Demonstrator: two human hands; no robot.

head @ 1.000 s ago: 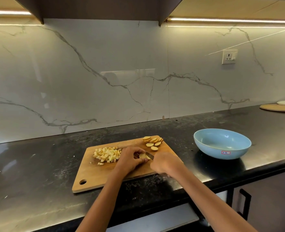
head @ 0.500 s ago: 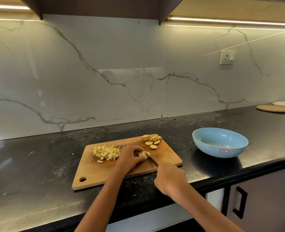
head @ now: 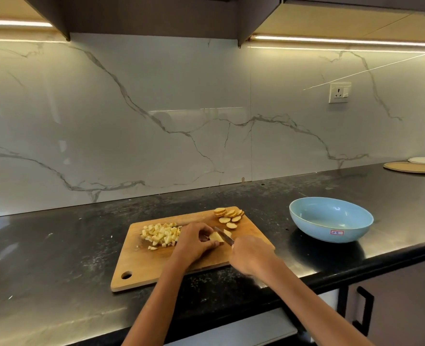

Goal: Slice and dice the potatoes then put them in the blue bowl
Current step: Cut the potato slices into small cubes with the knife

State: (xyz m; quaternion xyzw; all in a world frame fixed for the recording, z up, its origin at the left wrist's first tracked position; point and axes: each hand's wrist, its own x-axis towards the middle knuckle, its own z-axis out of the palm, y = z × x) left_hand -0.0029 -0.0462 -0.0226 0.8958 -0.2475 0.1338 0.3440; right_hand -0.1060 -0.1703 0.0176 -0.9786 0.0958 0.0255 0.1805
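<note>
Cutting potato on the board

Potato piece [head: 215, 237] pinched steady by left hand [head: 194, 242] on cutting board [head: 141, 268]; knife [head: 223, 236] gripped in right hand [head: 252, 254], cutting down. Diced pile [head: 162, 234] kept left, slices [head: 228, 215] waiting behind. Blue bowl [head: 331, 219] empty on surface [head: 56, 245], close for filling.

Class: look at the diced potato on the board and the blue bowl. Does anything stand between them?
Yes. Both hands, the left hand and right hand with the knife, work between the dice and the bowl; past the board, only bare counter shows.
</note>
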